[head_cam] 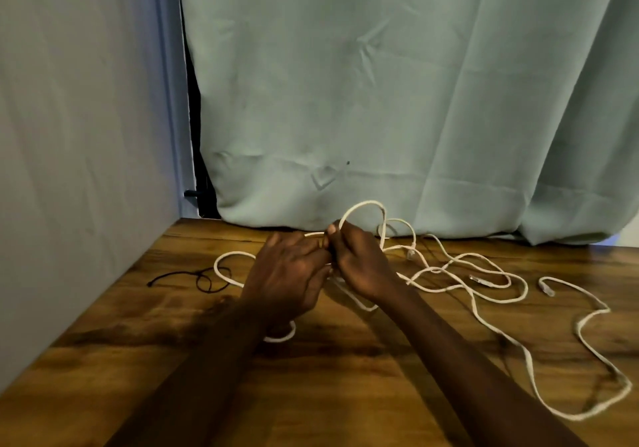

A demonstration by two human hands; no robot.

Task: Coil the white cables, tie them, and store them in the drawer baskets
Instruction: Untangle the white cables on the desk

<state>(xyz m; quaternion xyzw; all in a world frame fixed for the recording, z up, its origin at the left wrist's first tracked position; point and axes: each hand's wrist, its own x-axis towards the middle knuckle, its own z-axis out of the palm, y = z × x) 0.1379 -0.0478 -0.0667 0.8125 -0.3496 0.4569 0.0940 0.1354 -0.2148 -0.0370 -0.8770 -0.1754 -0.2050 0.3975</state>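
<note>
A wood-grain counter (pixel 138 360) is bounded on the left by a pale grey wall (pixel 76 135). Behind it, a creased grey-green curtain (pixel 380 83) is hung, its hem touching the counter's far edge.

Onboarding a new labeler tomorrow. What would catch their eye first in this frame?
First the two hands, left hand and right hand, meeting at the middle of the wooden table, pinching a loop of white cable that stands up above them. Next, the rest of the cable sprawling loose across the table's right side, plug ends lying free. A thin black cord lies left of the hands, with a pale green curtain filling the background.
</note>
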